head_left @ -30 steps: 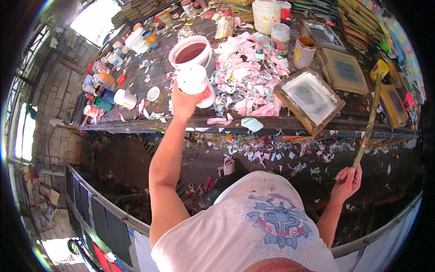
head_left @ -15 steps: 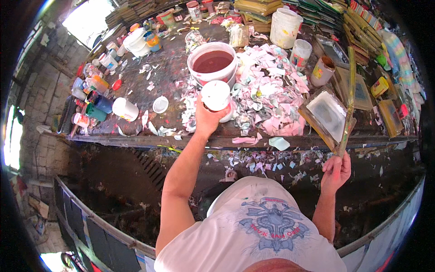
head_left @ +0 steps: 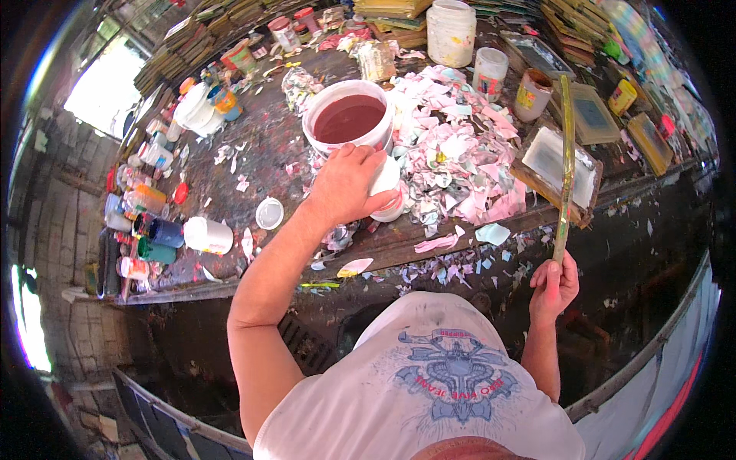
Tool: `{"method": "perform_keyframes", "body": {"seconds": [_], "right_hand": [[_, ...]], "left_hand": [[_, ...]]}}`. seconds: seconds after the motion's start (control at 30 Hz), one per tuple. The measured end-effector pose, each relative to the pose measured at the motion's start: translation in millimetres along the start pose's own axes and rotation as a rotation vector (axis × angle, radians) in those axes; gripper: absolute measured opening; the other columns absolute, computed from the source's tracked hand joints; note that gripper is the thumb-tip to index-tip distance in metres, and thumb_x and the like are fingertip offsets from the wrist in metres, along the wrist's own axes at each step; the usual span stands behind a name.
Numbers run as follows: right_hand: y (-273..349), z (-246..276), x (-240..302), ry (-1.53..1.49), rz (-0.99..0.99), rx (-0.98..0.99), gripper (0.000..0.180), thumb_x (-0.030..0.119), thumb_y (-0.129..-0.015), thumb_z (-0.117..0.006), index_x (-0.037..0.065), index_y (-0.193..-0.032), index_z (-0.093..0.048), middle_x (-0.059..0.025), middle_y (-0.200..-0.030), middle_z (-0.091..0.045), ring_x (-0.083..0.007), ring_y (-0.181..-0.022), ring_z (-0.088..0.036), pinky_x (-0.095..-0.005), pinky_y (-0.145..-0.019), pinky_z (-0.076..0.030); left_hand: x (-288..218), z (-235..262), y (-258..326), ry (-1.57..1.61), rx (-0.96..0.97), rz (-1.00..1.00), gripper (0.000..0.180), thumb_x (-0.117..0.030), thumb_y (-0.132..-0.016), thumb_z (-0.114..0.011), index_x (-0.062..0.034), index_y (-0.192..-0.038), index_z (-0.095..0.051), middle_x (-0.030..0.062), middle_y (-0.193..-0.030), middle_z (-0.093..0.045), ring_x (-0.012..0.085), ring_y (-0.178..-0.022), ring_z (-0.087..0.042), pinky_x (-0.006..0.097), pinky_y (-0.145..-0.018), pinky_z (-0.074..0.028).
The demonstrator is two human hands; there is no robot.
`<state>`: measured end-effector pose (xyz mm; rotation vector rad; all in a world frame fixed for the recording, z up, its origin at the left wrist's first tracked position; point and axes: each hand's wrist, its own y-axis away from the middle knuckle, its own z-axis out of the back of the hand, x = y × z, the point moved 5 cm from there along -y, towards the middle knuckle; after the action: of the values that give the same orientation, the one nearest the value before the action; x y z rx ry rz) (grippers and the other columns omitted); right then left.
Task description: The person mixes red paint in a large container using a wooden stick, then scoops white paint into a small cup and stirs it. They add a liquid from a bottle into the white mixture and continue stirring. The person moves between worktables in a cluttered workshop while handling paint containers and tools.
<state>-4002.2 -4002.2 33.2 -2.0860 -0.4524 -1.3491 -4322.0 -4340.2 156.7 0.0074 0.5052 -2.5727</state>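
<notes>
white container in left hand, just below the bucket mouth; stick in right hand, well apart

right hand (head_left: 556, 287), lower right of frame, nearest the body: thumb and fingers pinch the low end of a long stick (head_left: 567, 165). stick's long axis runs nearly straight up the frame, far end at upper right. it crosses over a wood-framed screen (head_left: 548, 161); can't tell if it touches.

left hand (head_left: 349, 188), frame centre: thumb on the near side, fingers over the far side, wrapped around the white container (head_left: 389, 184). container sits to the right of the palm. it looks tilted, long axis partly hidden by the hand. can't tell if its base rests on the bench.

key relation: bucket (head_left: 310, 134) is directly beyond the left hand, upper centre, so container is at its lower right. fingers are right by the near rim; contact unclear. dark red liquid (head_left: 350, 119) shows inside. left is the nearer hand to the bucket by far.

right of bucket and container: heap of pink and pale scraps (head_left: 468, 153).

farther, top of frame: tall white tub (head_left: 451, 34), right of centre.
</notes>
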Motion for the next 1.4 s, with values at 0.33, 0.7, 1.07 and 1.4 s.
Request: {"method": "perform_keyframes", "body": {"seconds": [0.33,0.7,1.07,1.4], "right_hand": [[10,21,15,0.036,0.044,-0.074,0.037,0.01,-0.113,-0.07,-0.006,-0.145,-0.068,-0.003,-0.082,-0.063,-0.0082,-0.062,-0.054,-0.0271,-0.054,-0.05],[-13,12,25,0.096,0.041,0.127,0.026,0.007,-0.109,-0.072,-0.006,-0.131,-0.072,-0.0058,-0.086,-0.066,-0.0114,-0.067,-0.06,-0.0293,-0.06,-0.054],[-48,-48,77,0.433,0.211,0.393,0.013,0.002,-0.104,-0.08,0.0,-0.116,-0.076,-0.0085,-0.103,-0.071,-0.0138,-0.084,-0.069,-0.0292,-0.075,-0.057],[-72,-140,229,0.829,0.611,0.854,0.019,-0.003,-0.088,-0.083,0.001,-0.106,-0.079,-0.0123,-0.091,-0.075,-0.0274,-0.079,-0.07,-0.0382,-0.073,-0.054]], "left_hand": [[32,17,18,0.375,-0.4,0.105,0.064,-0.024,-0.095,-0.082,-0.0038,-0.153,-0.066,0.0216,-0.136,-0.074,0.0435,-0.123,-0.069,0.054,-0.11,-0.054],[87,-40,161,0.093,-0.413,0.537,0.076,-0.028,-0.091,-0.094,-0.0015,-0.154,-0.062,0.0236,-0.147,-0.069,0.0449,-0.136,-0.063,0.056,-0.118,-0.048],[-12,-128,115,1.088,-0.53,0.706,0.122,-0.018,-0.076,-0.106,-0.0011,-0.173,-0.034,0.0234,-0.168,-0.05,0.0404,-0.155,-0.051,0.052,-0.132,-0.041],[-15,-144,87,0.919,-0.596,0.597,0.102,-0.015,-0.069,-0.106,-0.0004,-0.154,-0.051,0.0187,-0.146,-0.062,0.034,-0.138,-0.064,0.045,-0.12,-0.052]]}}
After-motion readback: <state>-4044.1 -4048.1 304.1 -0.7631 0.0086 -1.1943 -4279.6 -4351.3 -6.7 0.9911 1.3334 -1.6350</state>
